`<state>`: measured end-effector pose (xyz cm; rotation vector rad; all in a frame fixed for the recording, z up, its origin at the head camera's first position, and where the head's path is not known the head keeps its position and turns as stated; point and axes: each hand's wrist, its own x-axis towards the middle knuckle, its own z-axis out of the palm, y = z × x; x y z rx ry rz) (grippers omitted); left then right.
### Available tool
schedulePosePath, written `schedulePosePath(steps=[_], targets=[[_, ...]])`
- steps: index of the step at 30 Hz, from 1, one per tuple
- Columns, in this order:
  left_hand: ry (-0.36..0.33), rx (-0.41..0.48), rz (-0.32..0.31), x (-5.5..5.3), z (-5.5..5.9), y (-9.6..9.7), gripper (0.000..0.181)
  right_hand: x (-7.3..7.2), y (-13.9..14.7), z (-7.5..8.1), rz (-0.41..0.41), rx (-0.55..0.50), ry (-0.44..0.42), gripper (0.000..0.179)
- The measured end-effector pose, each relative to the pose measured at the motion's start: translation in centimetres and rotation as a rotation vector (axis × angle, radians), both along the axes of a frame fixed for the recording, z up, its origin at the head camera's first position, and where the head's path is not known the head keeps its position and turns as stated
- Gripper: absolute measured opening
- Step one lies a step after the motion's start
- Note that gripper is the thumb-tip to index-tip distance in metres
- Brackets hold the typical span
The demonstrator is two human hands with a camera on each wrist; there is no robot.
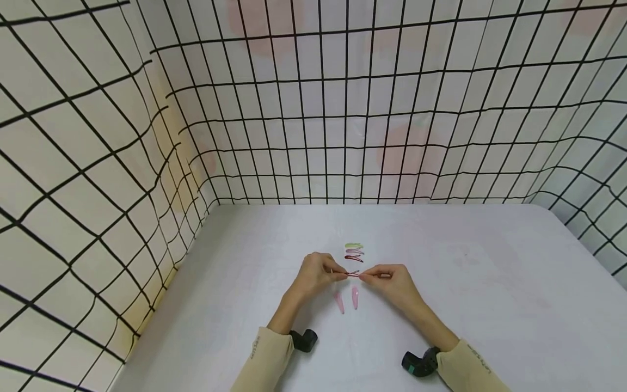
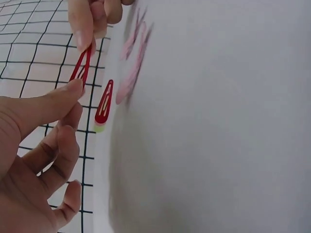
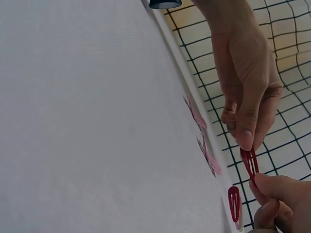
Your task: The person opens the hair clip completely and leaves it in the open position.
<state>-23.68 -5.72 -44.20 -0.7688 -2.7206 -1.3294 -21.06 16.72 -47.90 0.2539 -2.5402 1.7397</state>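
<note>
A red snap hair clip [image 1: 353,274] is stretched between both hands, above the table. My left hand [image 1: 313,272] pinches one end between thumb and forefinger. At the other end, my right hand [image 1: 392,282] pinches it likewise. The left wrist view shows the held clip [image 2: 81,68] with its parts spread apart. Just beyond the hands lie a dark red clip [image 1: 354,258], a pinkish clip [image 1: 355,251] and a yellow-green clip [image 1: 353,245], in a stack of rows. Two pink clips [image 1: 355,298] lie on the near side, between the forearms.
The white table [image 1: 490,305] spreads out on both sides of the hands. Black wire grid panels [image 1: 343,114] over pale cloth stand along the back and sides. A black wrist device [image 1: 305,341] is on the left wrist, and another black device [image 1: 420,363] on the right.
</note>
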Motion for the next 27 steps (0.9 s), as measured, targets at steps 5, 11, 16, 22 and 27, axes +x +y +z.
schedulePosePath(steps=[5,11,16,22,27], targets=[[-0.025,-0.007,0.071,-0.9,0.6,0.4,0.005,-0.5,-0.4,0.6,-0.062,0.032,-0.01,0.01],[-0.113,-0.036,0.139,-2.2,0.6,0.8,0.005,-1.6,-1.2,0.7,-0.163,0.072,-0.044,0.01],[-0.149,-0.085,0.167,-3.2,0.2,1.0,0.007,-2.3,-1.6,0.2,-0.193,0.102,-0.066,0.009],[-0.184,-0.113,0.171,-4.2,-0.4,1.3,0.008,-2.8,-1.7,0.3,-0.197,0.143,-0.071,0.008],[-0.192,-0.108,0.172,-4.4,-0.4,1.6,0.008,-2.8,-1.5,0.5,-0.205,0.157,-0.085,0.009]])
